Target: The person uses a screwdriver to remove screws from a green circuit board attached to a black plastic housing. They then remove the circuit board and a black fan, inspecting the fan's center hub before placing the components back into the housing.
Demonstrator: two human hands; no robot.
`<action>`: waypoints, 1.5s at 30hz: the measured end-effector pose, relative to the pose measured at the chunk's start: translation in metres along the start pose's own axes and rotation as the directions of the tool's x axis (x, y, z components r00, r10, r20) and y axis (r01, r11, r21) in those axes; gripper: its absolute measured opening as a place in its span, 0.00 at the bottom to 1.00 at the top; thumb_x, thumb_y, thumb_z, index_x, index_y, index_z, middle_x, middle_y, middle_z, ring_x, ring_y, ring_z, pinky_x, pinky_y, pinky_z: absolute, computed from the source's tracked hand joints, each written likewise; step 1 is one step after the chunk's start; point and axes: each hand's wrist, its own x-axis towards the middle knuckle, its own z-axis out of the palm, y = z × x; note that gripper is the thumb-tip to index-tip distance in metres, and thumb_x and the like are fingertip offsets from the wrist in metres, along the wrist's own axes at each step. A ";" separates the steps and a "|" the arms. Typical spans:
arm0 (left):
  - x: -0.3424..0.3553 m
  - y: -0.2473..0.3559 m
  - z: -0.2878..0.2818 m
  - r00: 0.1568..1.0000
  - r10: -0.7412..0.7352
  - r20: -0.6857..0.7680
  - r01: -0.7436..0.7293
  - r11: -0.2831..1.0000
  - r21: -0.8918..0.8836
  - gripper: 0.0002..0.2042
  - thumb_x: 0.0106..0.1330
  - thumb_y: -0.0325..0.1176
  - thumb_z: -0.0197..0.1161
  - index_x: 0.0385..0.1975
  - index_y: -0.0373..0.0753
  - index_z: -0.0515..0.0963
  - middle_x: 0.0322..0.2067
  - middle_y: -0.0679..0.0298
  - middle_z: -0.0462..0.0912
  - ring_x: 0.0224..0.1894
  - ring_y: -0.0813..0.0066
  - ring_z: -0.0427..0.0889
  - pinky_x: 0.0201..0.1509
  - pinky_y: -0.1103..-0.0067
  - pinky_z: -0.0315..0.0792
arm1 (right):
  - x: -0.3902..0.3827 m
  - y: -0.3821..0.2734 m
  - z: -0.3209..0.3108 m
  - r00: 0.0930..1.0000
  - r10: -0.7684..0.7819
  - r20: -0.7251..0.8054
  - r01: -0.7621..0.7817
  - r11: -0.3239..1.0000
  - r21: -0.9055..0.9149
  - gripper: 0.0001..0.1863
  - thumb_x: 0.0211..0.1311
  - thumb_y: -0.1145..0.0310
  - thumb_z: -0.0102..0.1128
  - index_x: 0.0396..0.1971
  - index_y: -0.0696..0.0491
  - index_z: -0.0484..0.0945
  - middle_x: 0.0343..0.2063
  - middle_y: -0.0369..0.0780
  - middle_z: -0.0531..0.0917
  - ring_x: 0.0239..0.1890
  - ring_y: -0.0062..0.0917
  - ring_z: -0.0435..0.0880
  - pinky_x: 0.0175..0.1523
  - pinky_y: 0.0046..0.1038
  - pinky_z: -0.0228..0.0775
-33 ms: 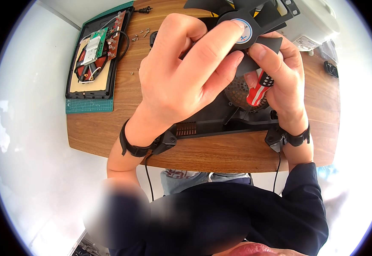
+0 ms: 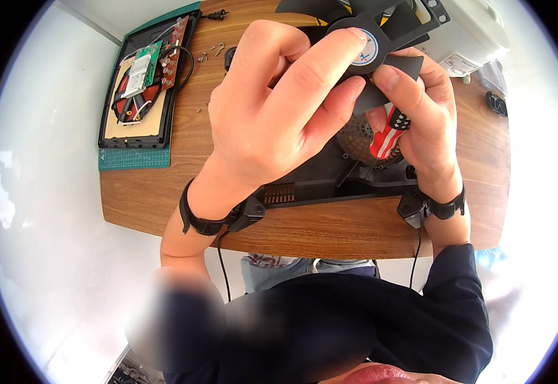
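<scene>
My left hand (image 2: 272, 121) grips a black plastic fan (image 2: 381, 38) close to the camera, with the fingertips on its round white and blue hub label. My right hand (image 2: 429, 128) holds a short screwdriver with a red, white and black handle (image 2: 388, 136) under the fan, and its thumb presses on a fan blade. Below both hands a black appliance housing (image 2: 330, 185) with a round vent grille lies on the wooden table (image 2: 163, 192). The screwdriver's tip is hidden behind the fan and my fingers.
At the table's far left a green cutting mat (image 2: 131, 159) carries an opened black casing with a circuit board (image 2: 143, 67) and a red coil. Several loose screws (image 2: 213, 50) lie beside it. A white box (image 2: 477, 32) stands at the far right. Black bands with cables circle both wrists.
</scene>
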 end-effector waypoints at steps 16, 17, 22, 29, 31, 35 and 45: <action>0.000 0.000 -0.001 0.999 -0.047 0.021 0.049 0.994 -0.099 0.19 0.52 0.17 0.74 0.46 0.37 0.84 0.36 0.62 0.82 0.31 0.76 0.77 0.29 0.82 0.70 | -0.005 0.000 0.007 0.998 -0.052 -0.041 0.046 0.989 -0.143 0.08 0.66 0.71 0.70 0.41 0.59 0.85 0.23 0.31 0.83 0.22 0.11 0.79 0.27 0.15 0.70; 0.000 -0.002 0.000 0.999 -0.038 0.017 0.040 0.993 -0.114 0.19 0.51 0.17 0.74 0.44 0.37 0.84 0.36 0.62 0.82 0.31 0.76 0.77 0.29 0.83 0.70 | -0.005 0.001 0.007 0.997 -0.058 -0.042 0.052 0.988 -0.147 0.08 0.66 0.71 0.70 0.40 0.59 0.85 0.23 0.31 0.83 0.22 0.11 0.79 0.27 0.16 0.70; -0.002 -0.004 -0.001 0.999 0.034 0.008 -0.033 0.996 -0.080 0.19 0.52 0.18 0.76 0.44 0.37 0.80 0.38 0.61 0.79 0.31 0.77 0.77 0.29 0.84 0.70 | -0.006 -0.003 0.004 0.997 -0.080 -0.009 0.077 0.979 -0.191 0.08 0.66 0.71 0.69 0.40 0.59 0.84 0.25 0.33 0.84 0.22 0.14 0.79 0.26 0.17 0.69; -0.007 -0.005 0.008 0.997 -0.072 -0.032 0.065 0.981 -0.183 0.22 0.57 0.19 0.75 0.51 0.33 0.76 0.46 0.60 0.78 0.34 0.82 0.77 0.31 0.87 0.72 | -0.004 -0.002 0.007 0.999 -0.028 -0.029 0.025 0.995 -0.100 0.11 0.66 0.69 0.69 0.44 0.59 0.85 0.24 0.33 0.84 0.21 0.13 0.78 0.26 0.17 0.68; -0.005 -0.002 0.008 0.995 -0.094 -0.019 0.090 0.980 -0.177 0.22 0.57 0.19 0.75 0.52 0.34 0.77 0.45 0.60 0.78 0.34 0.81 0.77 0.31 0.87 0.72 | -0.003 -0.001 0.006 0.999 -0.001 -0.044 -0.001 0.999 -0.046 0.12 0.67 0.69 0.69 0.46 0.59 0.85 0.25 0.33 0.84 0.20 0.14 0.78 0.25 0.17 0.68; -0.004 -0.004 0.004 1.000 -0.026 0.002 0.026 0.998 -0.065 0.21 0.55 0.19 0.76 0.50 0.37 0.82 0.42 0.61 0.80 0.31 0.80 0.77 0.30 0.85 0.70 | -0.001 0.001 0.005 0.998 0.040 -0.052 -0.037 0.998 0.045 0.13 0.68 0.69 0.68 0.48 0.59 0.84 0.28 0.34 0.85 0.20 0.15 0.78 0.25 0.18 0.68; -0.001 -0.009 0.007 0.996 0.066 -0.061 -0.065 0.998 0.019 0.21 0.53 0.19 0.77 0.49 0.39 0.88 0.38 0.64 0.80 0.23 0.82 0.67 0.26 0.83 0.63 | -0.001 0.004 0.006 0.996 0.030 -0.089 -0.024 0.998 0.064 0.13 0.68 0.69 0.68 0.49 0.59 0.84 0.29 0.35 0.85 0.20 0.15 0.78 0.25 0.18 0.68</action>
